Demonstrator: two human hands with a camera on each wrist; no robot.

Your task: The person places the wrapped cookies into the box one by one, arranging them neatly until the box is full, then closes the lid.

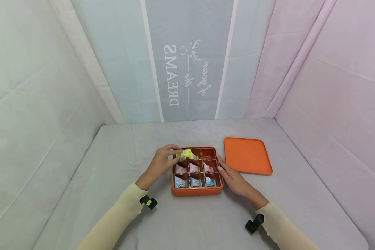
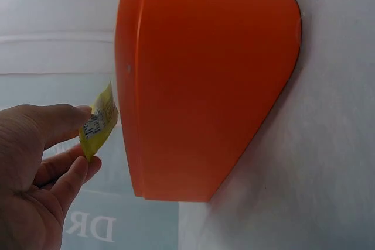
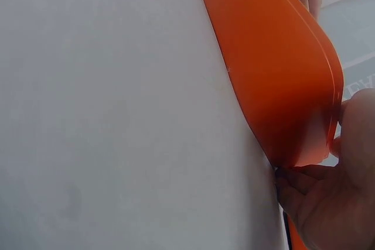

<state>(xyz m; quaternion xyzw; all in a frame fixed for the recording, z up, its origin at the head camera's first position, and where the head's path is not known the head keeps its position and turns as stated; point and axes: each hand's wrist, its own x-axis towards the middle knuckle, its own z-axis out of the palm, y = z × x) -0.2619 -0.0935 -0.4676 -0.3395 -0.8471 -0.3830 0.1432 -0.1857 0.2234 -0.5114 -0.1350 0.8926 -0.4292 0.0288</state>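
An orange box (image 1: 197,192) with a divided tray stands on the grey surface. My left hand (image 1: 160,160) is over its back left part, pinching a yellow wrapped candy (image 2: 99,122) between thumb and fingers. Another yellow candy (image 1: 194,157) shows in the back middle compartment. Pink candies (image 1: 194,167) fill the middle row, and blue candies (image 1: 196,182) the front row. The back right compartment (image 1: 208,154) shows no candy. Along the box's right side rests my right hand (image 1: 237,181), its fingers touching the wall near the rim; the right wrist view partly hides them.
An orange lid (image 1: 247,155) lies flat to the right of the box, behind my right hand. Cloth walls enclose the surface at the left, back and right; the back cloth (image 1: 187,21) bears printed lettering.
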